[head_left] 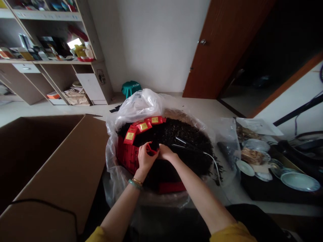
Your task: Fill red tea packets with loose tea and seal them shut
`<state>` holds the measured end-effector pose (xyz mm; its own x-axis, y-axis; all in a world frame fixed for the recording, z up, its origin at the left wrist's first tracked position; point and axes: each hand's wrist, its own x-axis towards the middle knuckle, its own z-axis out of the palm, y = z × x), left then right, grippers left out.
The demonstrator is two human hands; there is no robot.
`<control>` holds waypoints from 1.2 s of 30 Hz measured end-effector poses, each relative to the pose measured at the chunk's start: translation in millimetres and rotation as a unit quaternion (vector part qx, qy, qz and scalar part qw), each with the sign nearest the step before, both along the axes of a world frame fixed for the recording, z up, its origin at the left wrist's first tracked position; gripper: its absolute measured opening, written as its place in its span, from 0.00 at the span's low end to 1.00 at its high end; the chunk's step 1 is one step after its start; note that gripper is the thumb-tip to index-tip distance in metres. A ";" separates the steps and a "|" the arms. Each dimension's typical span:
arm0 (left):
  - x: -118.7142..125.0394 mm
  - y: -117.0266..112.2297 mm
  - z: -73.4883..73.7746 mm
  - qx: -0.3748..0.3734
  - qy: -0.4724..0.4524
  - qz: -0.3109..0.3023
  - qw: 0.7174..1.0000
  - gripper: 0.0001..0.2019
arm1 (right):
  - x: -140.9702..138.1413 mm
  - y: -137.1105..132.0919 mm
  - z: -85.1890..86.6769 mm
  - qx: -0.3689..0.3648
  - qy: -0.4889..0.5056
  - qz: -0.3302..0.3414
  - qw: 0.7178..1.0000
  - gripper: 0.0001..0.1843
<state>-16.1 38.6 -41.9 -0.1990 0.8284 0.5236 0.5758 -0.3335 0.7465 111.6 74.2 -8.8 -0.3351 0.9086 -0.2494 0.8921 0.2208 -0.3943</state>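
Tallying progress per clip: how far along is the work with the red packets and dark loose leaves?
Done: a row of labelled red packets stands along the left of the leaf heap. In hand: the left hand and right hand pinch one red pouch over the heap. Left: a large heap lies loose in the plastic liner, so probably much remains.

Arms reach forward, converging; left hand (145, 158) curled closed, right hand (165, 153) touching it, fingers bent.

Home room, bookshelf (50, 50), door (222, 47), dishes (300, 181)
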 end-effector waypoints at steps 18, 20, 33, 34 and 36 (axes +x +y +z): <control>-2.4 2.3 -5.8 -0.016 0.004 -0.004 1.000 0.26 | 9.0 -16.1 96.0 0.091 0.298 -0.034 0.950 0.14; -2.2 2.6 -6.2 -0.021 -0.001 -0.005 1.000 0.26 | 6.2 -16.4 93.5 0.101 0.302 -0.046 0.947 0.14; -0.1 2.2 -2.6 0.021 0.025 0.032 0.999 0.23 | 32.2 -32.1 67.2 0.227 0.231 -0.040 0.945 0.09; -0.4 2.5 -3.5 0.022 0.028 0.030 0.999 0.24 | 28.7 -35.9 67.0 0.239 0.210 -0.013 0.948 0.10; -1.2 2.8 -4.7 0.020 0.034 0.022 0.999 0.25 | 20.3 -41.2 67.3 0.235 0.156 0.030 0.959 0.13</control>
<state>-17.4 41.3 -46.6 -0.1988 0.7981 0.5688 0.6392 -0.3344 0.6926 131.9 33.0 58.5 -0.3814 0.8731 0.3037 0.7272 0.4863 -0.4845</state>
